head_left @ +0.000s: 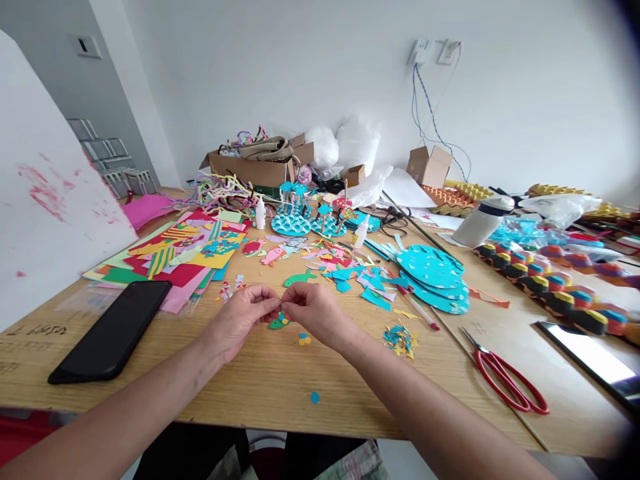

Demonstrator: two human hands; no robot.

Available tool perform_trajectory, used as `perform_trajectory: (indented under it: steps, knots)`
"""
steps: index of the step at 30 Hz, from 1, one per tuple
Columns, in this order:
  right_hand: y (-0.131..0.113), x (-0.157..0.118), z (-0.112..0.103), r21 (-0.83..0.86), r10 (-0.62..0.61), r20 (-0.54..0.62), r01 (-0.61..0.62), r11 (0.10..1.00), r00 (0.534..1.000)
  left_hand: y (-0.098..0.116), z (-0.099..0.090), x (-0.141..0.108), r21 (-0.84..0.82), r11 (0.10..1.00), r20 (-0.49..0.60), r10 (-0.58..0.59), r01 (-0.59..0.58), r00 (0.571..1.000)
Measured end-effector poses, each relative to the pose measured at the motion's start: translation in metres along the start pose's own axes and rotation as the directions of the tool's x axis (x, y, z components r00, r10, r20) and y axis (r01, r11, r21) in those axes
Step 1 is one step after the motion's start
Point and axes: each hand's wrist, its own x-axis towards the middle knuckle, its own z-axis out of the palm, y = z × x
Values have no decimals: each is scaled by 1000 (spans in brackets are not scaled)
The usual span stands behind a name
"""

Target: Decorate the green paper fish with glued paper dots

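Observation:
My left hand [253, 310] and my right hand [313, 308] meet above the table, fingertips pinched and touching. Whatever they pinch is too small or hidden to name. Just under the fingertips lies a green paper fish [278, 323] with small coloured dots, partly covered by my fingers. Beyond the hands sits a plain green paper fish [299, 277]. A few yellow and blue paper dots [305, 339] rest close below my right hand, and a single blue dot [315, 397] lies nearer the table's front edge.
Red-handled scissors [507, 380] lie at the right beside a long thin stick. A black phone [113, 330] is at the left, near stacked coloured paper [180, 260]. Blue paper discs [433, 277], paper scraps [400, 340] and glue bottles [261, 215] spread around the middle and right.

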Motion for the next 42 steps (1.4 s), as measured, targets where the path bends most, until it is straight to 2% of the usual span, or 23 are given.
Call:
perform_trajectory:
  steps: [9,17,19,21,25,28,34,42]
  knots:
    - [20,5,-17,99,27,109,-38,994,994,9,14,10,137,991,11,-10,8,1000]
    - [23,3,-26,94,53,134,-66,993,990,6,22,15,185,983,26,-7,2,1000]
    - [26,5,-26,46,52,171,-61,997,984,5,19,15,255,967,32,12,-20,999]
    - [30,7,-27,-50,64,219,-55,997,974,3,13,13,425,900,48,86,-99,995]
    - [37,15,-25,-201,91,263,-38,979,961,-3,-3,3,750,601,173,222,-275,960]
    - [37,21,-22,-291,103,275,-20,957,956,-10,-12,-4,821,389,328,277,-418,903]
    - [30,28,-17,-435,145,309,4,900,940,-23,-19,-6,821,278,415,309,-498,856]
    - [22,27,-17,-555,172,310,31,832,935,-25,-20,-8,821,206,466,299,-533,833]
